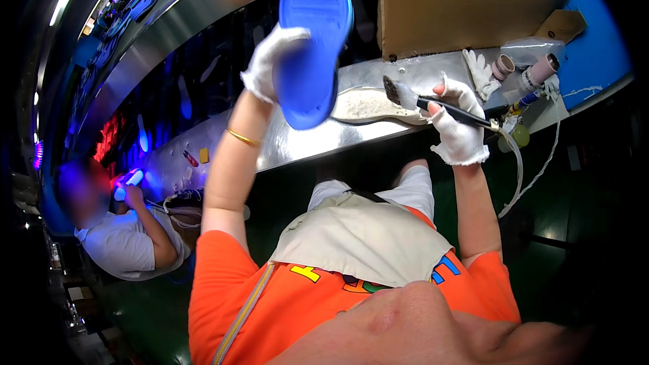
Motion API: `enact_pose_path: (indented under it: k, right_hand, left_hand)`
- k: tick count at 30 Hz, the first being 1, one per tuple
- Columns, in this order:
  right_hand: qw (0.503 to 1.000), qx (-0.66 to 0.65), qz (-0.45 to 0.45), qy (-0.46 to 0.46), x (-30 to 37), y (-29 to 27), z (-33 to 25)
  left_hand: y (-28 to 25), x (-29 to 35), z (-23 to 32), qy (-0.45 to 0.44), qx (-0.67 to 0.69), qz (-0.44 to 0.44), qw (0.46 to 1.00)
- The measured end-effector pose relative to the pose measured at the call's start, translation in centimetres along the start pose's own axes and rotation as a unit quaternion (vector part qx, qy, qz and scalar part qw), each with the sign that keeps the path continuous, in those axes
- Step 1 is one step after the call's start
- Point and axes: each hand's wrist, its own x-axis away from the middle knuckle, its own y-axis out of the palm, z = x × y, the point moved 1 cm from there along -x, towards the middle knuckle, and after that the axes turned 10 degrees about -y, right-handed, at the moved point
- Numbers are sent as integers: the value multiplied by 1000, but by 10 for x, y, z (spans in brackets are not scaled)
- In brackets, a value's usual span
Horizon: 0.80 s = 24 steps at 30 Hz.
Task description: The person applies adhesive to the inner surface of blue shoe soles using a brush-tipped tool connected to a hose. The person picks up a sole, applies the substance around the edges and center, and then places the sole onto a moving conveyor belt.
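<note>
Left hand (270, 61): white cotton glove, gold bangle (243, 138) on the forearm. Grip closed on a blue shoe sole (312, 40), held up off the worktop, long axis near vertical, thumb across its face.

Right hand (458, 127): white cotton glove. Grip closed around the black handle of a glue brush (433, 103); the bristle head points left and stands just above the worktop, near the lower end of the blue sole but apart from it.

Worktop (318, 138): long stainless-steel bench running across the view. On it, under the brush head, a shallow white tray (368, 105) with pale residue.

Right end of worktop: a spare white glove (478, 71), two cardboard tubes (524, 71) lying on their sides, a clear plastic bag (531, 49). A clear hose (517, 169) hangs from the brush handle past the bench edge.

Behind the worktop: a brown cardboard sheet (460, 3) standing upright, and a dark conveyor bay with further soles, too dim to count.

Wearer: orange shirt, pale apron (368, 240), seated.

Lower left: a second person (125, 230) in a white shirt, hands raised by purple light.
</note>
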Motion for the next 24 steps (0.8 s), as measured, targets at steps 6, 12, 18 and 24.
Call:
enact_pose_path:
  k: [6, 12, 18, 24]
  right_hand:
    - [998, -25, -51, 39, -6, 31, 11]
    - [999, 30, -6, 21, -6, 39, 18]
    - [988, 80, -89, -102, 5, 48, 23]
    - [998, 19, -67, -8, 18, 44, 13]
  left_hand:
    - [41, 40, -108, -83, 303, -64, 947]
    - [71, 46, -136, -83, 310, -13, 947]
    - [76, 38, -164, -49, 247, 93, 963]
    - [71, 48, -153, -83, 262, 86, 957]
